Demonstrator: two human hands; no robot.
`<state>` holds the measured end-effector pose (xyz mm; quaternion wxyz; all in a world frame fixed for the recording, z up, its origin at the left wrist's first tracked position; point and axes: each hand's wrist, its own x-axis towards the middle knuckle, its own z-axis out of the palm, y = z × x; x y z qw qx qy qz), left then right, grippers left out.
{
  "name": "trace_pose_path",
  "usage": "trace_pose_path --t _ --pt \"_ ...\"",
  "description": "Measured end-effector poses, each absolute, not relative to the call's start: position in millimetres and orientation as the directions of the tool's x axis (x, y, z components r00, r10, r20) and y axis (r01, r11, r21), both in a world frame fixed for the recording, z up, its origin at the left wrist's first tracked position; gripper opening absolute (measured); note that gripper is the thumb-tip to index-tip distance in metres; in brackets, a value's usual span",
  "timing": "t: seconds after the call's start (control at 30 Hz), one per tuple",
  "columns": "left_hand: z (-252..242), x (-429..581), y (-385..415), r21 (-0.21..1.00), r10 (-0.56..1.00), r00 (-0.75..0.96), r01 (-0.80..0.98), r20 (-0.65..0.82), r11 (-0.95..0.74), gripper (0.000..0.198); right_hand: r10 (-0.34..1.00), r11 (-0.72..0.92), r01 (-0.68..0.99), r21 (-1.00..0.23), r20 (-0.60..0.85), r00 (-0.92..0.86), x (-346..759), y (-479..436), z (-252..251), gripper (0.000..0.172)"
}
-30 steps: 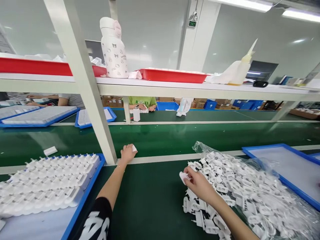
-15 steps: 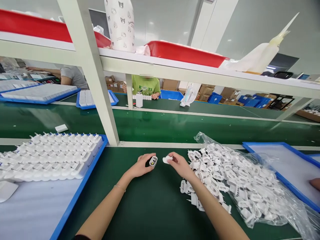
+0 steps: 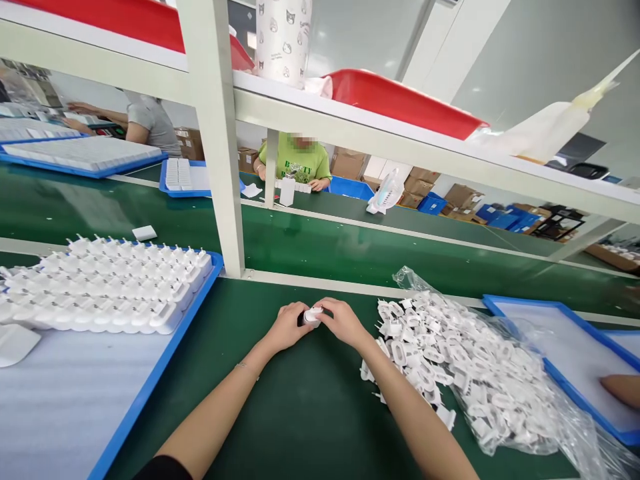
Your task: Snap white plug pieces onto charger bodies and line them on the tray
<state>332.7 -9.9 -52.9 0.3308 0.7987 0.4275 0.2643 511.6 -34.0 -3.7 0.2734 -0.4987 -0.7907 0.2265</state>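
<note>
My left hand (image 3: 285,328) is closed around a small white charger housing (image 3: 313,323) above the green bench. My right hand (image 3: 346,324) pinches a white plug cover (image 3: 315,312) against the housing's top end. Fingers partly hide both parts, so I cannot tell how far the cover sits in. To the right of my right hand lies a heap of loose white plug covers (image 3: 425,347), spilling from a clear plastic bag (image 3: 565,420). On the left, rows of white chargers (image 3: 115,287) with pins upward stand in a blue-rimmed tray (image 3: 145,387).
A pale post (image 3: 217,147) and shelf (image 3: 360,123) rise beyond my hands, with red trays (image 3: 400,103) on the shelf. One white piece (image 3: 145,233) lies behind the left tray. Another person's hand (image 3: 623,390) reaches over the right tray (image 3: 565,333). A co-worker (image 3: 300,160) sits opposite.
My two hands have come together. The plug cover in my right hand moved left onto the housing, whose open end showed before. The view has shifted and tilted slightly.
</note>
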Motion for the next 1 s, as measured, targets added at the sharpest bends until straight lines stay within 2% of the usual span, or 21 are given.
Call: trace_pose_path --t 0.17,0.4,0.67,0.77,0.87,1.0 --pt "-55.9 333.8 -9.0 0.756 0.853 0.506 0.507 0.129 -0.415 0.017 0.930 0.358 0.719 -0.596 0.158 -0.332 511.9 -34.9 -3.8 0.017" --pt "-59.7 334.4 -6.6 0.750 0.840 0.524 0.497 0.141 -0.436 0.018 0.948 0.304 0.716 -0.628 0.127 -0.292 511.4 -34.3 -6.9 0.019" --pt "-55.5 330.3 -14.9 0.739 0.838 0.518 0.495 0.171 -0.456 0.021 0.931 0.336 0.797 -0.501 0.053 -0.360 510.9 -36.4 7.0 0.015" --pt "-52.1 328.8 -16.9 0.799 0.820 0.533 0.391 0.208 -0.456 0.027 0.945 0.292 0.833 -0.469 0.008 -0.327 512.6 -35.4 9.5 0.011" --pt "-52.3 336.0 -15.0 0.868 0.829 0.515 0.286 0.218 -0.406 0.020 0.956 0.242 0.845 -0.477 -0.032 -0.292 511.3 -33.2 7.8 0.009" --pt "-46.7 327.7 -18.5 0.880 0.847 0.494 0.292 0.197 -0.375 0.018 0.953 0.268 0.824 -0.499 0.013 -0.301 506.3 -42.5 3.3 0.017"
